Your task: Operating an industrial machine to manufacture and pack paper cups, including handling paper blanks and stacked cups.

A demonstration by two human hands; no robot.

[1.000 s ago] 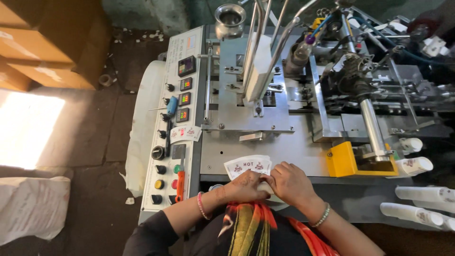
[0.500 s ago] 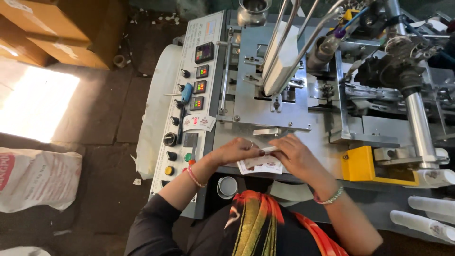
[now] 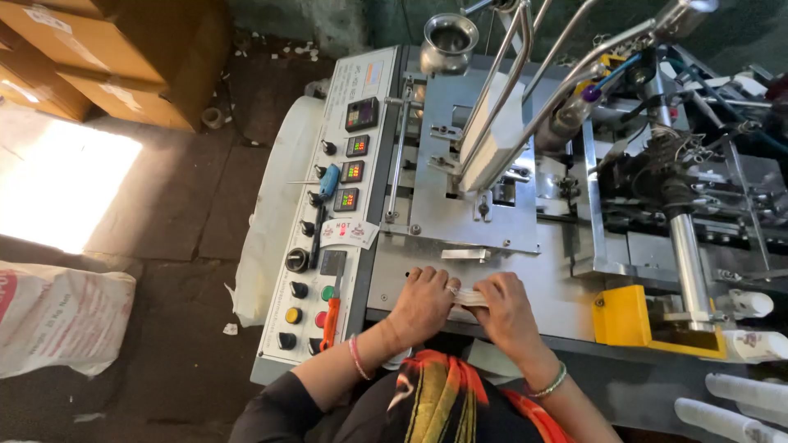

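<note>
My left hand [image 3: 423, 305] and my right hand [image 3: 505, 310] meet over the grey metal bed of a machine [image 3: 484, 213]. Together they hold a thin stack of white printed paper blanks [image 3: 469, 296] edge-on, fingers curled over it from both sides. The stack rests low on the bed just below a small metal bar [image 3: 465, 255]. A slanted white stack of blanks [image 3: 492, 135] stands in the feeder rails above. Bangles show on both wrists.
A control panel [image 3: 332, 205] with knobs, coloured buttons and digital displays runs along the machine's left. A yellow block [image 3: 624, 316] and a steel roller [image 3: 688, 262] lie right. White paper cups [image 3: 739, 394] stack at lower right. A white sack [image 3: 57, 324] and cardboard boxes [image 3: 115, 57] sit on the floor.
The blanks, earlier held flat and fanned face-up, are now gathered into a tight edge-on stack between both hands. The view has tilted so the machine sits higher and nearer.
</note>
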